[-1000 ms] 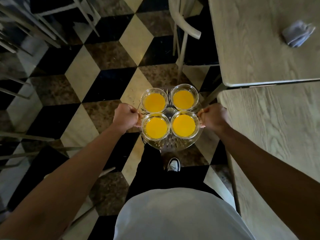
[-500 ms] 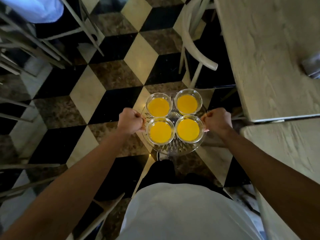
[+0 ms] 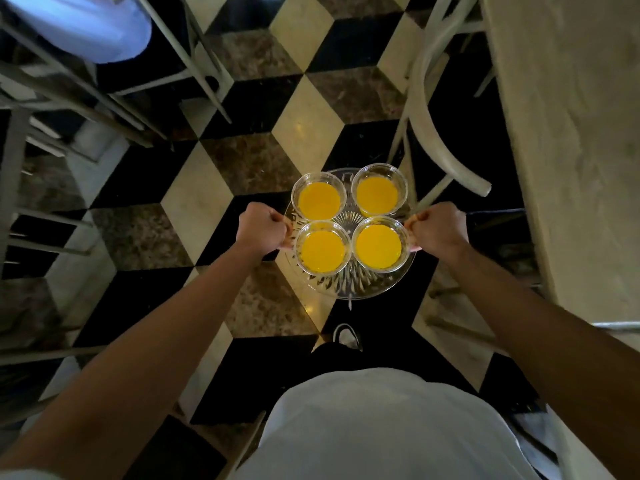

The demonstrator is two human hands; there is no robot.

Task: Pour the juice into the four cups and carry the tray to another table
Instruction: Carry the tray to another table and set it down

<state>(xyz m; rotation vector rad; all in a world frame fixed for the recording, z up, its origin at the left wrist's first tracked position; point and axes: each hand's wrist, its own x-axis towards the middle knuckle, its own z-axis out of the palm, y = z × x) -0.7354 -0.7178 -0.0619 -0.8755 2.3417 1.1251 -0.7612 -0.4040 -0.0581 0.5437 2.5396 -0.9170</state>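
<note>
A round cut-glass tray [image 3: 349,287] hangs level in the air above the floor, in front of my body. Several clear cups filled with orange juice [image 3: 378,248] stand on it in a square, all upright. My left hand [image 3: 262,228] is closed on the tray's left rim. My right hand [image 3: 437,227] is closed on its right rim. Both arms are stretched forward.
A light wooden table [image 3: 571,140] runs along the right side, with a pale bentwood chair [image 3: 427,109] tucked at its near edge. Chairs and metal legs [image 3: 104,98] crowd the left. A person in a light blue garment [image 3: 83,26] is at the top left. Checkered floor lies ahead.
I have walked forward with the tray: the floor tiles, the chair and the right table slid toward me, and the person at top left came into view. My grip is unchanged.
</note>
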